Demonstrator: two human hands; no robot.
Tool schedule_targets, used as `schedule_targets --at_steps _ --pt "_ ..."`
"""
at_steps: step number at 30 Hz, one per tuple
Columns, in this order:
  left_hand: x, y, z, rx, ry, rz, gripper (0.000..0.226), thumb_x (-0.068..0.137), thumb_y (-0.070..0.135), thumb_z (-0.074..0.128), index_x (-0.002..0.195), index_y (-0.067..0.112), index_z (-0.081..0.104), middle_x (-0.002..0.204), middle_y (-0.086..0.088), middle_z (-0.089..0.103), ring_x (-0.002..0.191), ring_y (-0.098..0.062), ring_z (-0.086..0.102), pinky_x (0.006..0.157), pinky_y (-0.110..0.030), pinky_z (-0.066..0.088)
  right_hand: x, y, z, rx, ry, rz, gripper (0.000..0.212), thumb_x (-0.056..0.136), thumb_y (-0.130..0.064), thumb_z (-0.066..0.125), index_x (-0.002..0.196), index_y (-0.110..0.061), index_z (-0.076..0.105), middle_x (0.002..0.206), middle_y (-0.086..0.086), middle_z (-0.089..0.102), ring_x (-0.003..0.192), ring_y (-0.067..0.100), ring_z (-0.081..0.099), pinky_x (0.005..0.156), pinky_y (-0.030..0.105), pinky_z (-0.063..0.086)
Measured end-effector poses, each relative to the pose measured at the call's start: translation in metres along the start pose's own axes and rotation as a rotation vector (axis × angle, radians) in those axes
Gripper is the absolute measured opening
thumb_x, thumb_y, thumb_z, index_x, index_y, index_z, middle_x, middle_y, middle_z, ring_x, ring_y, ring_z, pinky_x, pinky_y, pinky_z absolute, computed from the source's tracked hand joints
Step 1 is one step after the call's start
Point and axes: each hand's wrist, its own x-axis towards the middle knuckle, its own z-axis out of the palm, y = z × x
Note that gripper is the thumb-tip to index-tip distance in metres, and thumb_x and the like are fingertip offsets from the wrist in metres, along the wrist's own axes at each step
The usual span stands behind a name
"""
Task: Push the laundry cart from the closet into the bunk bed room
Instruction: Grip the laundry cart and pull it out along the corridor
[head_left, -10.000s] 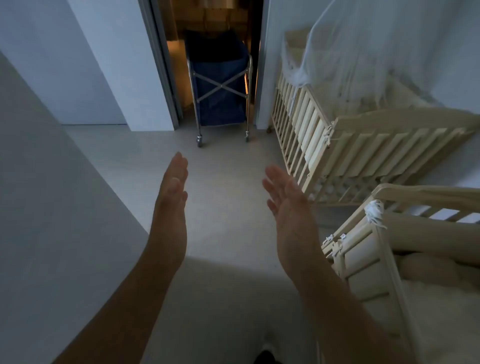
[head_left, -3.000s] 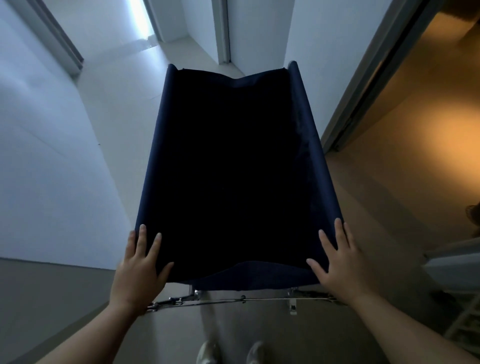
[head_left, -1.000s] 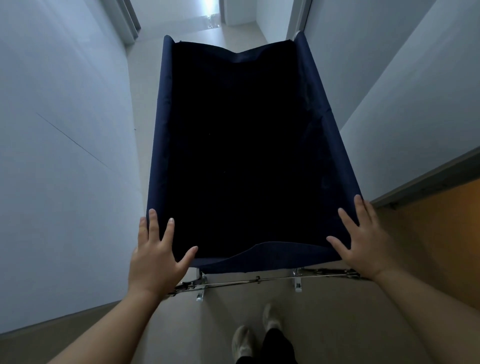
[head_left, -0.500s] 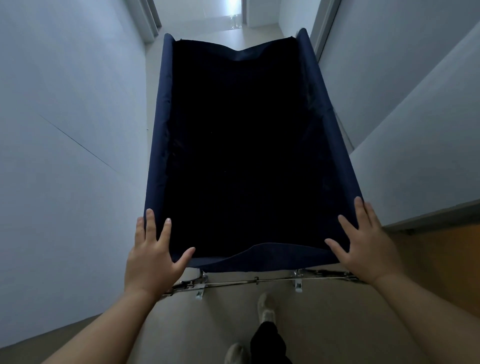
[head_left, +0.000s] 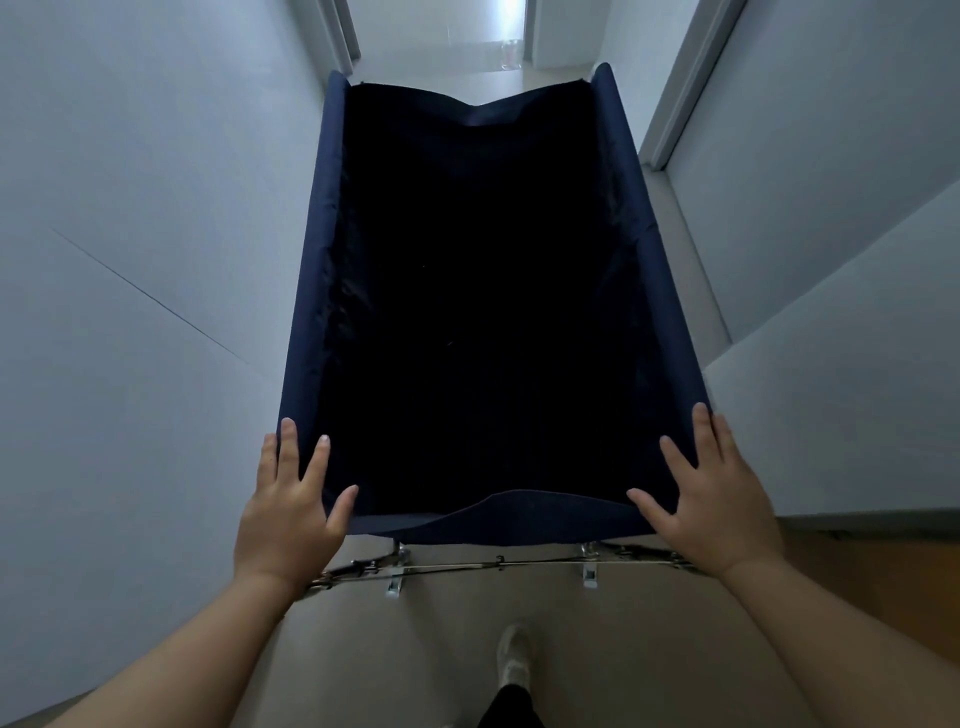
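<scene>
My left hand (head_left: 288, 512) and right hand (head_left: 714, 499) lie flat, fingers spread, on the cart's (head_left: 311, 291) near corners, so I can steer evenly. The cart sits in the narrow corridor, walls (head_left: 130, 208) close on both sides; I judge the doorway (head_left: 511, 31) next.

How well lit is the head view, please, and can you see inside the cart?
Head view: dim and bluish, with glare only at the far doorway; the cart is near black inside, so its contents cannot be told; the wide lens bows the walls; left hand and right hand look sharp.
</scene>
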Motion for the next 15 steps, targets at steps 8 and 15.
schedule_targets --at_steps 8,15 --pt "0.054 0.001 0.001 -0.003 0.024 -0.016 0.064 0.086 0.034 0.069 0.143 0.012 0.049 0.161 -0.019 0.024 0.148 -0.041 0.022 0.075 -0.061 0.056 0.061 0.003 -0.006 -0.055 0.000 -0.004 0.087 0.082 -0.077 0.030 0.140 -0.015 0.052 0.163 0.017 0.013 0.150 0.036 0.014 0.101 0.048 0.045" --pt "0.105 -0.002 0.004 0.010 0.057 -0.017 0.068 0.082 0.033 0.072 0.143 0.015 0.047 0.161 -0.018 0.024 0.148 -0.040 0.022 0.074 -0.062 0.055 0.113 0.004 -0.009 -0.072 0.012 0.002 0.086 0.082 -0.077 0.037 0.140 -0.016 0.051 0.164 0.015 0.012 0.150 0.035 0.013 0.096 0.049 0.049"
